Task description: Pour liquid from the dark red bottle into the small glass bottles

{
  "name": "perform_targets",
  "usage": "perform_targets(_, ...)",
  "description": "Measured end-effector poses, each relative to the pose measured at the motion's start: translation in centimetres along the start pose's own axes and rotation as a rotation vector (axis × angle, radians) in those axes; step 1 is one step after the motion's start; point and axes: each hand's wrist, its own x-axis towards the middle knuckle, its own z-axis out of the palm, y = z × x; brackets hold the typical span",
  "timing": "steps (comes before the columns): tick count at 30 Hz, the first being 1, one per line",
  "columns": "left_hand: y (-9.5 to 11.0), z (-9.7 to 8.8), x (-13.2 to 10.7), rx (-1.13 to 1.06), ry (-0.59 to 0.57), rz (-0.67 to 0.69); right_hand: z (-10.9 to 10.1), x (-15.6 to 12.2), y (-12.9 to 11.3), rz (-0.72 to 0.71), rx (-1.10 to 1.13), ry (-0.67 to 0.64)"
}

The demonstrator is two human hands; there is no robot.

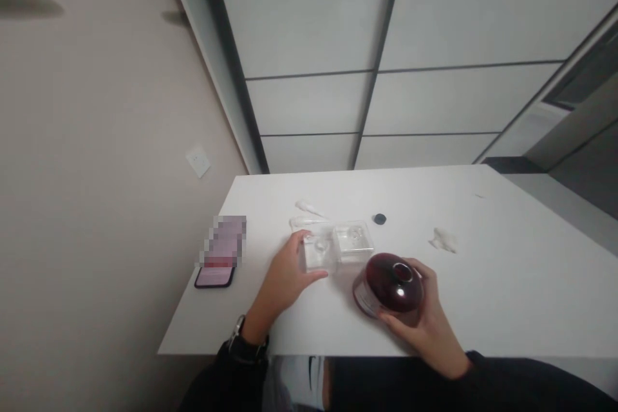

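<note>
**A:** Any writing you can read?

**B:** No. The jar [389, 284] has a pale label [362, 296] low on its side, but it's too blurred to read. The phone [215, 277] at the left of the table has a pixelated patch [225, 241] over part of it.

**A:** What does the jar look like?

**B:** Round, glossy and dark red, with a pale spot on top that I can't make out. It's right of centre, near the table's front edge, with the right hand's [425, 318] fingers curled around it, gripping it.

**A:** And the left hand [284, 267]?

**B:** Left of centre, fingers half open, touching a clear plastic tray [338, 246] with two compartments. A watch [246, 342] sits on that wrist.

**A:** What else is around?

**B:** On the white table [531, 283], a white strip [309, 209] lies behind the tray, with a small black disc [380, 219] just to its right. A tuft of cotton [443, 240] lies further right. A wall socket [197, 161] is at the left.
</note>
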Motion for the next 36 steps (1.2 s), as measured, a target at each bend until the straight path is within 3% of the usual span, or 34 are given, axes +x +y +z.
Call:
perform_targets(8, 3.5, -2.3, -2.6, 0.044, -0.033, -0.028, -0.6, -0.5, -0.4, -0.023, -0.025, -0.048)
perform_targets(14, 7.0, -4.0, -4.1, 0.179, 0.006, 0.072, -0.9, -0.4, -0.5, -0.108, 0.008, -0.139)
perform_targets(20, 10.6, -5.0, -4.4, 0.405, -0.062, 0.239, -1.0, 0.2, -0.9, -0.149, 0.040, -0.193)
perform_targets(36, 14.2, -5.6, -3.5, 0.625, -0.128, 0.345, -1.3, 0.6, -1.0, -0.163, 0.058, -0.214)
